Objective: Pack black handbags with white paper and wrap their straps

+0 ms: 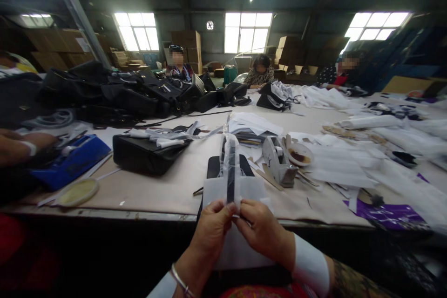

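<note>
My left hand [213,224] and my right hand [262,227] meet at the table's near edge. Both are closed, fingers pinching the lower part of a black strap [231,181] wrapped in see-through plastic film. The strap runs up from my fingers, away from me. Beneath it a white foam sheet [254,188] lies over a black bag [213,166], most of which is hidden. The sheet also hangs down below my hands toward my lap. What exactly lies between the fingertips is partly covered by the fingers.
To the right are a tape dispenser [279,163], a small brown-stained dish [299,154] and white foam sheets [342,165]. Leftward lie a black bag [148,152], a blue tape dispenser [71,160] beside another person's arm [14,146], and a round yellowish lid [78,192]. Several people sit around.
</note>
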`<state>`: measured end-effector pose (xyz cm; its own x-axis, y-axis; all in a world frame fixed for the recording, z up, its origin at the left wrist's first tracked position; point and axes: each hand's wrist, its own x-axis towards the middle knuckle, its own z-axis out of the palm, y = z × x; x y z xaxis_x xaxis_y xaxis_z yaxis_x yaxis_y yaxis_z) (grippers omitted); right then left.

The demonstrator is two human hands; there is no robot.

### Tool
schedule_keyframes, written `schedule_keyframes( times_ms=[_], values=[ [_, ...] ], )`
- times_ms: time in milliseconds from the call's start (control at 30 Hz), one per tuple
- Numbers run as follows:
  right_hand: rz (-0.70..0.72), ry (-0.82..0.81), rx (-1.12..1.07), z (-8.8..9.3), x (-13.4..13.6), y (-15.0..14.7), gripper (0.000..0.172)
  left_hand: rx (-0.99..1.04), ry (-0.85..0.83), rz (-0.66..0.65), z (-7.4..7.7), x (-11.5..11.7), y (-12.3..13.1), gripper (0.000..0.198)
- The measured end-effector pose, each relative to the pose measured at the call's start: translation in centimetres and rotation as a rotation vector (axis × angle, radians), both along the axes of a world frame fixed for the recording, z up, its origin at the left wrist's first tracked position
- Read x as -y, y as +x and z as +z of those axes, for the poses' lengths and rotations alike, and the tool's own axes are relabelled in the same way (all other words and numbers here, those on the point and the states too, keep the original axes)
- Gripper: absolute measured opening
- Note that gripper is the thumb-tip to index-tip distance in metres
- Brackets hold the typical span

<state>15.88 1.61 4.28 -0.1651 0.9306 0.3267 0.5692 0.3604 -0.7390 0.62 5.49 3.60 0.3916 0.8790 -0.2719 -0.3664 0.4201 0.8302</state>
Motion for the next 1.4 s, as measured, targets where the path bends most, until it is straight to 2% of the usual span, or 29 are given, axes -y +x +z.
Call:
schedule_keyframes(
  times_ms=[67, 133, 200, 267, 333, 367, 467, 533, 600, 667, 700, 733, 800, 900, 967, 1000, 1067, 1133, 1167, 1233, 1300, 1400],
  values=[
    [0.059, -0.400, -0.397, 1.0, -0.1, 0.6, 0.037, -0.159, 0.263, -0.049, 0.5, 0.1, -0.7, 0.026],
    [0.078, -0.723, -0.763, 1.8, -0.3, 1.0, 0.047, -0.302, 0.566, -0.092, 0.9, 0.2, -1.4, 0.020],
    [0.052, -0.874, -0.974, 2.3, -0.4, 0.9, 0.050, -0.391, 0.783, -0.106, 1.0, 0.4, -1.8, 0.022],
    [0.011, -0.894, -1.031, 2.6, -0.4, 0.6, 0.047, -0.441, 0.878, -0.100, 0.9, 0.4, -2.1, 0.023],
    [-0.010, -0.838, -0.961, 2.7, -0.3, 0.3, 0.038, -0.458, 0.857, -0.140, 0.9, 0.2, -2.4, 0.020],
    [-0.006, -0.768, -0.869, 2.7, -0.2, 0.1, 0.034, -0.439, 0.785, -0.183, 0.9, 0.1, -2.4, 0.019],
    [-0.010, -0.378, -0.386, 2.2, 0.0, 0.0, 0.023, -0.256, 0.346, -0.265, 0.9, -0.4, -2.3, 0.035],
    [-0.014, -0.046, -0.011, 1.5, 0.1, 0.0, 0.025, -0.082, 0.035, -0.229, 0.7, -0.5, -1.8, 0.044],
    [-0.011, 0.217, 0.282, 0.7, 0.0, 0.0, 0.029, 0.056, -0.139, -0.160, 0.5, -0.5, -1.1, 0.048],
    [-0.003, 0.334, 0.427, 0.2, 0.0, 0.0, 0.033, 0.111, -0.191, -0.095, 0.3, -0.4, -0.5, 0.050],
    [0.004, 0.320, 0.431, 0.3, -0.1, 0.1, 0.032, 0.099, -0.178, -0.064, 0.3, -0.3, -0.4, 0.049],
    [0.014, 0.257, 0.384, 0.5, -0.1, 0.2, 0.028, 0.059, -0.131, -0.043, 0.4, -0.2, -0.3, 0.046],
    [0.065, 0.005, 0.132, 1.2, -0.2, 0.7, 0.023, -0.097, 0.073, -0.031, 0.8, 0.1, -0.6, 0.038],
    [0.146, -0.498, -0.473, 2.4, -0.4, 1.2, 0.039, -0.348, 0.510, -0.046, 1.1, 0.4, -1.3, 0.025],
    [0.140, -0.748, -0.801, 2.8, -0.6, 1.1, 0.041, -0.442, 0.707, -0.055, 0.9, 0.6, -1.8, 0.024],
    [0.112, -0.818, -0.910, 2.9, -0.6, 1.0, 0.041, -0.469, 0.769, -0.060, 0.8, 0.6, -1.9, 0.024],
    [0.048, -0.850, -1.023, 3.0, -0.6, 0.5, 0.038, -0.502, 0.840, -0.071, 0.5, 0.6, -2.3, 0.023],
    [0.007, -0.773, -0.987, 3.0, -0.5, 0.0, 0.033, -0.493, 0.814, -0.107, 0.5, 0.3, -2.5, 0.020],
    [0.003, -0.700, -0.905, 3.0, -0.5, -0.1, 0.030, -0.467, 0.747, -0.139, 0.7, 0.2, -2.7, 0.020],
    [-0.003, -0.484, -0.614, 2.8, -0.3, -0.1, 0.026, -0.356, 0.501, -0.208, 1.3, -0.2, -2.7, 0.028],
    [0.014, -0.191, -0.232, 2.3, -0.3, 0.1, 0.026, -0.181, 0.193, -0.241, 1.8, -0.6, -2.4, 0.039],
    [0.068, 0.182, 0.222, 1.5, -0.3, 0.4, 0.025, 0.021, -0.109, -0.187, 2.0, -1.0, -1.6, 0.046]
  ],
)
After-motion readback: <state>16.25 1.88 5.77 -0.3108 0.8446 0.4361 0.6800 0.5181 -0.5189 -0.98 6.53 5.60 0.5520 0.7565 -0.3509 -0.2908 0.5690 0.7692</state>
